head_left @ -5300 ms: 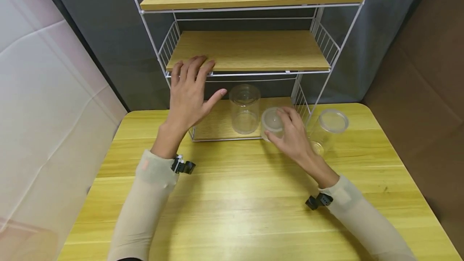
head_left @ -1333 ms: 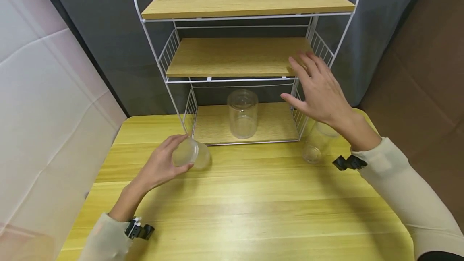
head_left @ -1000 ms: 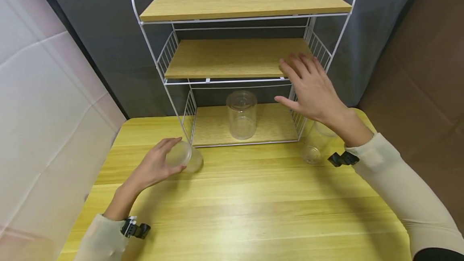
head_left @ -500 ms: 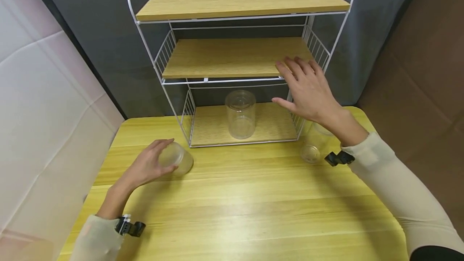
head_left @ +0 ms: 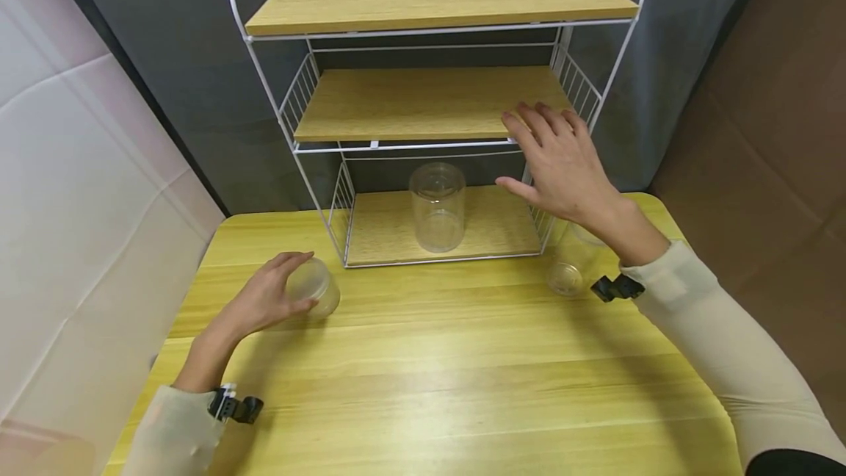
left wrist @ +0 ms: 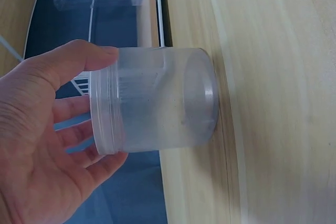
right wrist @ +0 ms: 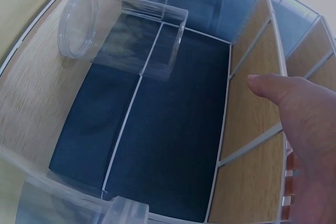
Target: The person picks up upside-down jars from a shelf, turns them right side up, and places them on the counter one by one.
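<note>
My left hand (head_left: 267,296) grips a small cloudy plastic jar (head_left: 325,298) by its lid, thumb on one side and fingers on the other. The jar stands at the tabletop left of the rack; in the left wrist view its base (left wrist: 202,98) is right at the wood. My right hand (head_left: 562,164) lies with spread, straight fingers over the right front edge of the middle shelf (head_left: 423,105), thumb pointing left. A taller clear jar (head_left: 438,215) stands on the bottom shelf (head_left: 377,233), between the hands.
A white wire rack (head_left: 311,200) with three wooden shelves stands at the table's back. Right of it, partly hidden by my right wrist, is another clear jar (head_left: 566,279). A white sheet (head_left: 99,204) hangs on the left, brown board (head_left: 760,131) on the right.
Earlier my right hand held the cloudy jar at the bottom shelf's right, my left on the middle shelf. Now my left hand holds that jar left of the rack, having slid slightly further left.
</note>
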The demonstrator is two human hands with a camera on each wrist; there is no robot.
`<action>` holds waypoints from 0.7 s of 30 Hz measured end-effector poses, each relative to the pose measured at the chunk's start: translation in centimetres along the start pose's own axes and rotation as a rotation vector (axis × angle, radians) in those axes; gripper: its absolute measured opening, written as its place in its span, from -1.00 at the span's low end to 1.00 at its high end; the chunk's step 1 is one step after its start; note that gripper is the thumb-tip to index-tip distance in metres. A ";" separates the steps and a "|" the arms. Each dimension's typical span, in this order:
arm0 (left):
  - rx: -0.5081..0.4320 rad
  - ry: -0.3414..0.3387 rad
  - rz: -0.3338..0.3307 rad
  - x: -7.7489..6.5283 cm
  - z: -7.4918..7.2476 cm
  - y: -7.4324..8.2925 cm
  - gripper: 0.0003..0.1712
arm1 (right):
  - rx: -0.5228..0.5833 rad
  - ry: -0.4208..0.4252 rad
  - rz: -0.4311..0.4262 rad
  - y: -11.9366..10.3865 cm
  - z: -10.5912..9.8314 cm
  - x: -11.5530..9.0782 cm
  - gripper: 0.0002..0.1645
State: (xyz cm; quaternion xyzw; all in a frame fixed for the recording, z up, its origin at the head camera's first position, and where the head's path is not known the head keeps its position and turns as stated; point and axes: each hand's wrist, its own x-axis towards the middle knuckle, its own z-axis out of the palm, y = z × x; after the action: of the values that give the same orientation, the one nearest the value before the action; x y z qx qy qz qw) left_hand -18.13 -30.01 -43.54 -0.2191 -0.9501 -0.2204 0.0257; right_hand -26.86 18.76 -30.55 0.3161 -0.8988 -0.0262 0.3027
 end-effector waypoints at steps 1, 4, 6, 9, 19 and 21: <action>0.002 -0.004 -0.003 0.0 0.0 0.0 -0.08 | -0.001 0.003 0.000 0.0 0.0 0.0 0.13; 0.016 0.002 -0.005 -0.1 0.0 0.2 -0.09 | -0.004 0.010 -0.001 0.0 0.1 -0.1 0.13; 0.027 0.024 0.003 -0.1 0.0 0.5 -0.08 | -0.007 0.010 0.002 0.0 0.1 -0.1 0.13; 0.046 0.078 0.029 -0.1 -0.2 1.3 -0.05 | -0.007 0.008 0.007 0.0 0.1 -0.1 0.13; -0.033 0.106 0.017 1.0 -0.3 4.3 0.04 | -0.007 0.025 0.004 0.0 0.2 -0.1 0.13; -0.053 0.106 0.018 1.4 -0.2 4.8 0.04 | -0.005 0.026 0.004 0.0 0.2 -0.1 0.13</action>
State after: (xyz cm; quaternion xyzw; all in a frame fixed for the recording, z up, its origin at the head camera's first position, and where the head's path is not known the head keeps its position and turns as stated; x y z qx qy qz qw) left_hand -17.32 -25.67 -41.25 -0.2165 -0.9392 -0.2568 0.0721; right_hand -26.90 18.77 -30.80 0.3140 -0.8953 -0.0237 0.3152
